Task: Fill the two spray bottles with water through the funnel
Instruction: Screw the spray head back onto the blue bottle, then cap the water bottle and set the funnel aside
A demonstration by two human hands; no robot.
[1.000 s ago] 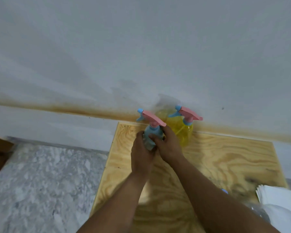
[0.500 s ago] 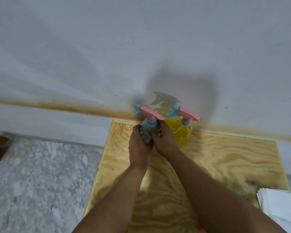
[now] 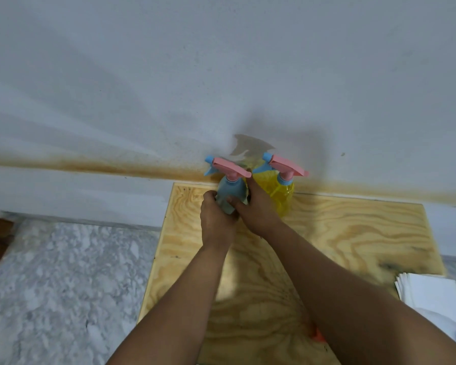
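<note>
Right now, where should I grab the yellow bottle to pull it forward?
Judging by its pose, grip the yellow bottle round its body below the neck, coming from its free right side. The right hand and the blue bottle crowd its left, and the wall stands behind.

Both hands hide the blue bottle's [image 3: 231,192] base; paper stack [image 3: 437,296] cropped.

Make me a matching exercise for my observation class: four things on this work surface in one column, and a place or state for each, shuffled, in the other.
1. blue spray bottle
2. yellow spray bottle
3. plywood board
4. stack of white paper

A. lies at the right edge
B. held by both hands
C. stands untouched against the wall
D. lies under both bottles

Pairs: 1-B, 2-C, 3-D, 4-A
</note>
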